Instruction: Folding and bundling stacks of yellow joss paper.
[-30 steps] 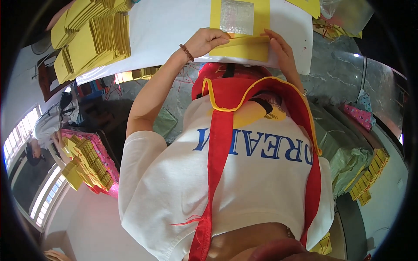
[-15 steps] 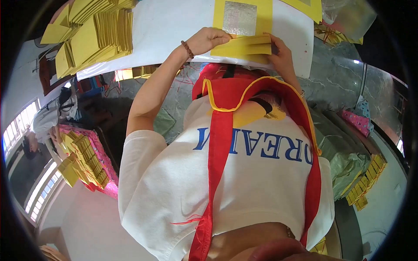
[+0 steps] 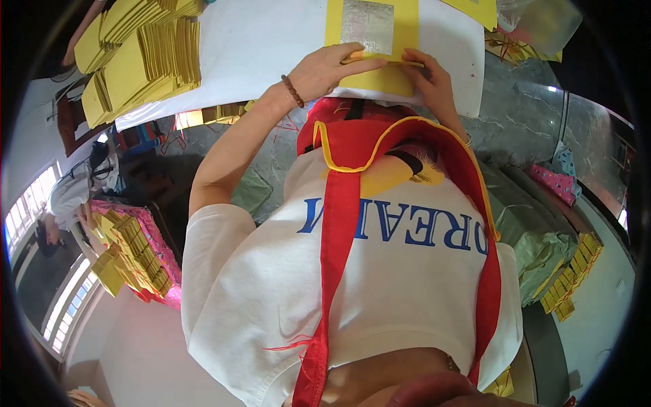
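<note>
A yellow paper sheet [image 3: 380, 83] with a silver rectangle [image 3: 367, 26] on it lies at the near edge of the white-covered table [image 3: 264, 47]. A narrow fold runs across it, between my two hands. My left hand [image 3: 332, 70], with a brown bead bracelet on the wrist, grips the left part of the fold, its fingers reaching along the paper. At the fold's right end, my right hand [image 3: 431, 80] pinches the paper between thumb and fingers. The undersides of the fingers are hidden.
Stacks of folded yellow paper [image 3: 146, 57] stand on the table's left. Clear plastic [image 3: 536, 24] lies at the far right. Another person [image 3: 71, 193] is at the left, beside bundled yellow paper [image 3: 132, 247]. A green-wrapped pile [image 3: 529, 230] stands at my right.
The broad folded yellow flap has gone down to a narrow fold held edge-on. My left hand has moved right and its fingers have stretched out; my right hand's fingers have come over the paper.
</note>
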{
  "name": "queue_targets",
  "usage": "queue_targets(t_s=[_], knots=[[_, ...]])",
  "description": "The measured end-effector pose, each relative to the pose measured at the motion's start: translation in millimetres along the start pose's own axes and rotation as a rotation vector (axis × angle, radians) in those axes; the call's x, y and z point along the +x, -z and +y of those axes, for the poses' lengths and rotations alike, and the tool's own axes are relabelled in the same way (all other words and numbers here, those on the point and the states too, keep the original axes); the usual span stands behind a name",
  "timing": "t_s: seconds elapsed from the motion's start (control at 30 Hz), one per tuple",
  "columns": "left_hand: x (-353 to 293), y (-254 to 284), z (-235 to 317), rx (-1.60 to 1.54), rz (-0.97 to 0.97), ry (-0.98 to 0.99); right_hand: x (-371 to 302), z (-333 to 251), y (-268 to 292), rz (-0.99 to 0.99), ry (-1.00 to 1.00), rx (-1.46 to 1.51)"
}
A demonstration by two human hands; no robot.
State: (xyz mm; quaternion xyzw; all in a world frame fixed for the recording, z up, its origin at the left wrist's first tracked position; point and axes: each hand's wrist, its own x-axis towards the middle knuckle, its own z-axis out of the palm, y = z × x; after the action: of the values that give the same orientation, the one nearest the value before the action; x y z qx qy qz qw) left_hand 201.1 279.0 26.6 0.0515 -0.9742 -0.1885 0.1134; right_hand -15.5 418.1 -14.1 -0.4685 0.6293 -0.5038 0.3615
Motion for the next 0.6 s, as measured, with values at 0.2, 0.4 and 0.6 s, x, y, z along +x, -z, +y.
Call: queue_targets(t_s=[0.2, 0.4, 0.6], knots=[[-5.6, -7.7, -10.4, -0.099, -0.024, -0.081, 1.0, 8.4, -1.2, 0.044, -0.04, -0.008], [-7.4, -8.3, -10.7, -0.054, -0.061, -0.087, 1.4, 1.9, -3.1, 0.046, -0.082, 0.018], [-6.6, -5.5, -19.9, -0.197, -0.037, -0.101, 1.7, 1.0, -2.4, 0.045, -0.093, 0.018]])
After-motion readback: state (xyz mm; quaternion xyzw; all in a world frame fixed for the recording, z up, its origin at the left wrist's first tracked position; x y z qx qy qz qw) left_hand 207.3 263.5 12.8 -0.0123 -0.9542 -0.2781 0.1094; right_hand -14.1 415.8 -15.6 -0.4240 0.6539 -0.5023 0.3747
